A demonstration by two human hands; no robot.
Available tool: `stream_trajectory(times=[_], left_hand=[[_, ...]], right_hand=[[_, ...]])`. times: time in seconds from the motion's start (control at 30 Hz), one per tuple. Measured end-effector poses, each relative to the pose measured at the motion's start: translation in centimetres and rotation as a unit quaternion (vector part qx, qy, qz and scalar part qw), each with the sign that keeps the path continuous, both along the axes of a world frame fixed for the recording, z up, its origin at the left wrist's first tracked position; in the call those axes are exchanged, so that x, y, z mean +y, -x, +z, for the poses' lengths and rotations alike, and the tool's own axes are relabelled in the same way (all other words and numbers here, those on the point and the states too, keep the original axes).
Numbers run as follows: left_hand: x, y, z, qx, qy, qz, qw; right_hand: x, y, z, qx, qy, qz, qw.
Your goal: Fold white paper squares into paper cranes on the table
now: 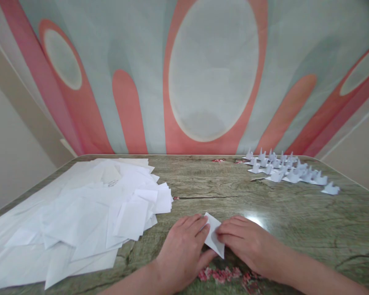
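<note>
A small folded piece of white paper [214, 234] lies between my two hands near the front middle of the table, one corner pointing away and one toward me. My left hand [186, 248] grips its left side, fingers on top and thumb at the near edge. From the right, my right hand [244, 241] has its fingertips closed on the paper's right edge. The right thumb is hidden beneath the hand. Both hands rest close to the tabletop.
A broad, loose heap of white paper sheets [80, 213] covers the table's left side. Several folded paper cranes [292, 174] stand in rows at the back right. The wood-patterned table [203, 180] meets a wall with a pink and grey-green covering [215, 73].
</note>
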State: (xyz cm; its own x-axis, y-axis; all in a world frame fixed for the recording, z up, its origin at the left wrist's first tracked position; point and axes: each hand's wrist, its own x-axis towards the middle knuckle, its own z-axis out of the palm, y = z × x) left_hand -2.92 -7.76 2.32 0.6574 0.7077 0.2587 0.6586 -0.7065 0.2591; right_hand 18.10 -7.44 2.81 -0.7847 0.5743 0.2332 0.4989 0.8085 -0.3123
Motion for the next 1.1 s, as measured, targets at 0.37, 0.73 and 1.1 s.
stream_trajectory(times=[0.37, 0.73, 1.1], left_hand=[[1.5, 0.3, 0.1, -0.128, 0.087, 0.046, 0.987], [1.6, 0.5, -0.3, -0.153, 0.118, 0.078, 0.978], [1.4, 0.4, -0.2, -0.096, 0.094, 0.040, 0.990]], right_hand=[[2.2, 1.0, -0.3, 0.108, 0.201, -0.161, 0.960], [2.3, 1.4, -1.3, 0.136, 0.193, -0.200, 0.951], [2.0, 1.9, -1.5, 0.138, 0.157, -0.246, 0.946]])
